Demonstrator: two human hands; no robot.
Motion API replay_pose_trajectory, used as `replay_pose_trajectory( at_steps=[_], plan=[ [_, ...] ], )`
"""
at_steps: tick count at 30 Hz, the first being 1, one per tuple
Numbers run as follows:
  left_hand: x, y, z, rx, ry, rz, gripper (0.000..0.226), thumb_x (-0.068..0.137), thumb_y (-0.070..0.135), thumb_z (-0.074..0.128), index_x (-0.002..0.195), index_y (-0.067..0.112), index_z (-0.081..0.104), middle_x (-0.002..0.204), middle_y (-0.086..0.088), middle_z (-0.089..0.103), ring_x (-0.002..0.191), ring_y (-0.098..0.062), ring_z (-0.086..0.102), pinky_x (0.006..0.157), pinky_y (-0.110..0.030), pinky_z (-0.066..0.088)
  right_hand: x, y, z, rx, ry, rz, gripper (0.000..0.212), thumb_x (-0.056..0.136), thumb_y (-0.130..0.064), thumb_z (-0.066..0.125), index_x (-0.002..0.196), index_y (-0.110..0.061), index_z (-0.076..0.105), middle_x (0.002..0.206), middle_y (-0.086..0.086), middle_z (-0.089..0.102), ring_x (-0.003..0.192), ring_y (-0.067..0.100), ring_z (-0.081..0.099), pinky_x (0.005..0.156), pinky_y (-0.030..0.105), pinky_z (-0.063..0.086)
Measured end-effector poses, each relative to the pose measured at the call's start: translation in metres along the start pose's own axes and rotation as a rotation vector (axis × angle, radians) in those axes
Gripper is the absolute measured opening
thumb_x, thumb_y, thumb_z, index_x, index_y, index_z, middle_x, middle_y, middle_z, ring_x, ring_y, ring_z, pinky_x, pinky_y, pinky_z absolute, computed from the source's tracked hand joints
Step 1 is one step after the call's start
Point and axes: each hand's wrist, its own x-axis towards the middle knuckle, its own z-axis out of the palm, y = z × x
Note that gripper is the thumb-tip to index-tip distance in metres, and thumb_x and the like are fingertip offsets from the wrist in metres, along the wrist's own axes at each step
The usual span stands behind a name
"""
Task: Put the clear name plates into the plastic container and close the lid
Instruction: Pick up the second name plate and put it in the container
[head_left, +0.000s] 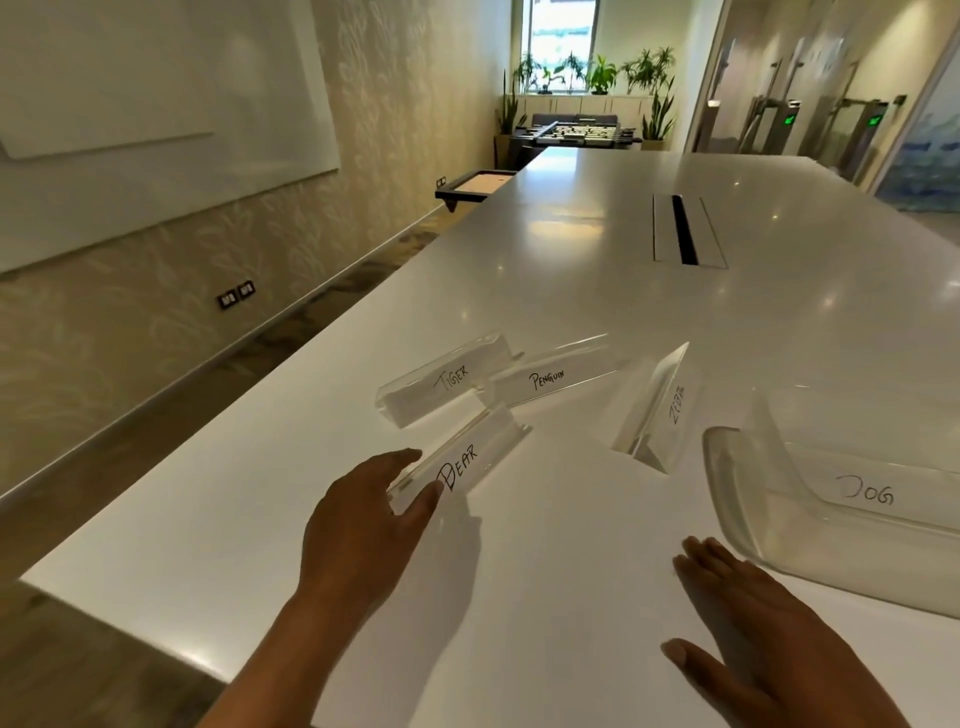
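Note:
Several clear name plates lie on the white table (571, 270). The BEAR plate (467, 457) is nearest, and my left hand (363, 514) pinches its near end between thumb and fingers. Behind it lie the TIGER plate (447, 382) and the PENGUIN plate (550, 379). The ZEBRA plate (657, 410) stands on end further right. The clear plastic container (769, 519) sits at the right with the DOG plate (867, 493) inside it. My right hand (748, 623) rests flat on the table, fingers spread, just left of the container's near wall. No lid is visible.
The table's left edge (291, 364) drops to the floor along a wall. A cable slot (683, 231) is set into the tabletop further back. A foosball table (576, 132) and plants stand at the far end of the room.

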Motion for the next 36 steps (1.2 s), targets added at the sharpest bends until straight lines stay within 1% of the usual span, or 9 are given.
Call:
replay_pose_trajectory(
  at_steps=[3, 9, 14, 20, 22, 25, 29, 32, 36],
  plan=[
    [0.001, -0.006, 0.003, -0.041, -0.009, -0.031, 0.038, 0.085, 0.044, 0.067, 0.121, 0.032, 0.067, 0.115, 0.009, 0.073, 0.095, -0.01, 0.069, 0.079, -0.03, 0.058, 0.0, -0.001, -0.002, 0.015, -0.003, -0.001, 0.081, 0.079, -0.071, 0.047, 0.146, -0.035, 0.019, 0.148, -0.027, 0.002, 0.131, -0.016, -0.011, 0.097, -0.002, -0.013],
    [0.005, -0.013, 0.004, -0.168, -0.041, -0.034, 0.029, 0.087, 0.035, 0.071, 0.115, 0.03, 0.072, 0.101, 0.011, 0.077, 0.08, 0.009, 0.068, 0.07, -0.017, 0.058, -0.002, -0.004, -0.001, 0.008, 0.016, 0.004, 0.081, 0.078, -0.076, 0.039, 0.147, -0.037, 0.019, 0.15, -0.027, 0.003, 0.127, -0.021, -0.018, 0.096, -0.003, -0.013],
    [0.003, -0.011, 0.002, -0.212, -0.021, -0.051, 0.026, 0.085, 0.032, 0.074, 0.11, 0.024, 0.075, 0.081, 0.033, 0.064, 0.073, 0.031, 0.055, 0.058, 0.007, 0.04, -0.007, -0.003, 0.003, 0.009, 0.032, 0.015, 0.081, 0.078, -0.08, 0.033, 0.147, -0.039, 0.024, 0.151, -0.029, 0.006, 0.127, -0.026, -0.017, 0.097, -0.002, -0.011],
    [0.005, 0.008, -0.006, -0.207, -0.066, 0.005, 0.029, 0.083, 0.034, 0.075, 0.11, 0.024, 0.075, 0.105, 0.004, 0.077, 0.076, 0.016, 0.052, 0.069, -0.004, 0.037, -0.012, 0.0, 0.006, 0.073, 0.075, 0.03, 0.078, 0.078, -0.078, 0.039, 0.144, -0.037, 0.035, 0.152, -0.026, 0.019, 0.136, -0.018, 0.0, 0.106, 0.003, -0.001],
    [0.005, 0.017, -0.01, -0.229, -0.101, 0.04, 0.031, 0.082, 0.035, 0.075, 0.111, 0.024, 0.075, 0.105, 0.006, 0.076, 0.081, 0.012, 0.057, 0.072, -0.008, 0.041, -0.012, 0.0, 0.007, 0.071, 0.083, 0.02, 0.078, 0.079, -0.077, 0.04, 0.145, -0.037, 0.034, 0.153, -0.025, 0.019, 0.137, -0.018, 0.0, 0.108, 0.005, -0.001],
    [0.003, 0.034, -0.013, -0.271, -0.133, 0.091, 0.03, 0.08, 0.039, 0.074, 0.109, 0.029, 0.075, 0.091, 0.029, 0.068, 0.076, 0.022, 0.06, 0.069, -0.001, 0.042, -0.012, 0.001, 0.007, 0.084, 0.088, 0.019, 0.078, 0.078, -0.076, 0.041, 0.145, -0.036, 0.033, 0.153, -0.025, 0.018, 0.137, -0.018, -0.001, 0.108, 0.005, -0.001],
    [0.0, 0.055, -0.016, -0.402, -0.223, 0.136, 0.037, 0.068, 0.056, 0.068, 0.101, 0.04, 0.075, 0.09, 0.036, 0.07, 0.092, 0.017, 0.064, 0.077, -0.016, 0.051, -0.012, 0.002, 0.005, 0.15, 0.083, 0.012, 0.077, 0.077, -0.073, 0.047, 0.144, -0.038, 0.034, 0.151, -0.028, 0.016, 0.136, -0.02, 0.0, 0.109, 0.006, 0.002],
    [-0.004, 0.067, -0.017, -0.443, -0.298, 0.18, 0.036, 0.067, 0.057, 0.069, 0.1, 0.043, 0.076, 0.097, 0.037, 0.07, 0.093, 0.013, 0.065, 0.078, -0.017, 0.052, -0.016, -0.001, -0.002, 0.328, 0.116, 0.05, 0.073, 0.072, -0.071, 0.057, 0.138, -0.046, 0.039, 0.146, -0.033, 0.028, 0.133, -0.019, 0.019, 0.111, 0.015, 0.022],
    [-0.008, 0.081, -0.019, -0.442, -0.354, 0.24, 0.031, 0.067, 0.058, 0.072, 0.098, 0.054, 0.072, 0.099, 0.04, 0.068, 0.097, 0.016, 0.063, 0.084, -0.02, 0.049, -0.024, 0.0, -0.013, 0.607, 0.197, 0.137, 0.079, 0.066, -0.067, 0.071, 0.136, -0.043, 0.046, 0.13, -0.033, 0.053, 0.122, -0.015, 0.043, 0.1, 0.012, 0.036]
  ],
)
